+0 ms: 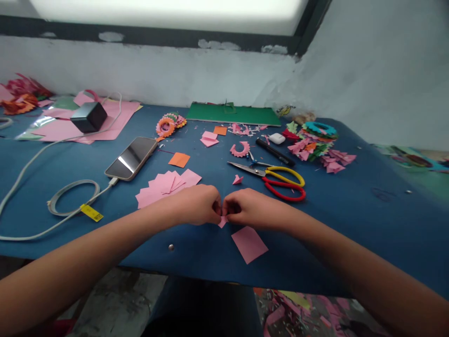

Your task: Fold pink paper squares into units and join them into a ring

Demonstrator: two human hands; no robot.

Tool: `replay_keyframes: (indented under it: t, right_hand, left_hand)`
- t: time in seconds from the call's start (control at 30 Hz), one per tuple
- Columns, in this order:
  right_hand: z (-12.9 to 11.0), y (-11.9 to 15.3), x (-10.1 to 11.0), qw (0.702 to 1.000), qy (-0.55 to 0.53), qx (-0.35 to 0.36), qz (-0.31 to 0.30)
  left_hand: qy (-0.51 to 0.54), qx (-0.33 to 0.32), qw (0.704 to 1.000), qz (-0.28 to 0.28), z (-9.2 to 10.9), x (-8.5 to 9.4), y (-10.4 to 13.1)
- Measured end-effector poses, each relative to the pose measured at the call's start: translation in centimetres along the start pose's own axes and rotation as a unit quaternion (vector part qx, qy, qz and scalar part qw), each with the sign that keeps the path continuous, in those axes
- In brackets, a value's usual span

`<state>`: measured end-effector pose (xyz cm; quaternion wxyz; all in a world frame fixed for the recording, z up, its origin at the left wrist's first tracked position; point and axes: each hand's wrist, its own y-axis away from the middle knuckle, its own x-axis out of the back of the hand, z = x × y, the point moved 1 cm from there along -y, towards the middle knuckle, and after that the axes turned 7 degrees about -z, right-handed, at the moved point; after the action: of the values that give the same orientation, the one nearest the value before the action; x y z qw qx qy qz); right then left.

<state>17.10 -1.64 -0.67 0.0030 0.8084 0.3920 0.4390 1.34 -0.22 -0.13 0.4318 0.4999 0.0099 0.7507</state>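
While my left hand [202, 204] and right hand [247, 208] pinch paper [222, 222], each grip is closed. I see scissors [260, 172] beyond the paper, rightward.

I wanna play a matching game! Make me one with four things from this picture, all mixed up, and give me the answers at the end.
Things:
1. Scissors
2. Phone
3. Flat green board
4. Left hand and right hand

Clues:
A. Plugged into a white cable
B. Pinching a small pink paper
C. Partly red, partly yellow
D. Lying near the wall

Right pairs: 1-C, 2-A, 3-D, 4-B
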Motion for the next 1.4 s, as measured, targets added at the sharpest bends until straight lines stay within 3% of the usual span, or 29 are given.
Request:
replay_keyframes:
  t: [0.17,0.37,0.63,0.8,0.93,1.07,1.17,1.4]
  right_hand:
    - [1.5,0.7,0.6,0.992,-0.092,0.071,0.056]
    - [1.8,1.2,1.2,0.966,-0.211,0.108,0.100]
    - [1.4,0.8,0.0,0.931,-0.309,0.104,0.163]
    - [1.2,0.8,-0.2,0.946,-0.251,0.106,0.178]
    - [1.2,1.3,0.1,0.941,-0.143,0.199,0.232]
    - [1.2,1.7,0.1,0.928,-0.142,0.254,0.232]
    - [0.9,1.7,-0.2,0.932,-0.148,0.240,0.229]
    - [0.9,1.9,-0.3,0.934,-0.259,0.133,0.207]
  left_hand:
    - [0.120,-0.057,0.990,0.042,-0.3,0.7,0.4]
    - [0.277,-0.124,0.951,0.050,-0.9,1.4,0.1]
    - [0.461,-0.160,0.871,0.057,-0.2,-1.2,-0.5]
    - [0.473,-0.195,0.859,0.034,-0.1,-2.0,0.0]
    - [0.461,-0.222,0.853,0.102,-0.5,-1.5,0.4]
    - [0.505,-0.198,0.814,0.208,-0.8,-1.0,0.3]
    - [0.538,-0.169,0.799,0.210,-0.9,-1.1,0.2]
    - [0.552,-0.142,0.813,0.122,-1.0,-0.7,0.4]
